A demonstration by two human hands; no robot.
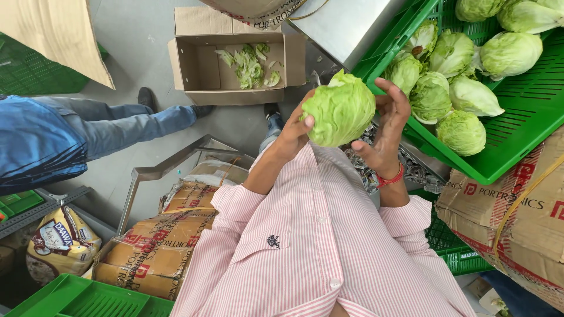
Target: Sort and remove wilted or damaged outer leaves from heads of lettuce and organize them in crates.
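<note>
I hold a pale green head of lettuce (341,108) in front of my chest, between both hands. My left hand (292,136) grips its left side with the thumb on the leaves. My right hand (385,132), with a red thread at the wrist, cups its right side, fingers curled over the top edge and thumb beneath. My pink striped shirt fills the bottom of the view. Just right of my right hand a green plastic crate (517,132) holds several more lettuce heads (462,132).
An open cardboard box (194,73) on the floor ahead holds loose lettuce leaves (249,64). Another person's legs in jeans (111,126) stretch in from the left. Strapped cardboard cartons (154,252) lie lower left and one (517,217) lies at the right. A metal surface (341,23) is at top.
</note>
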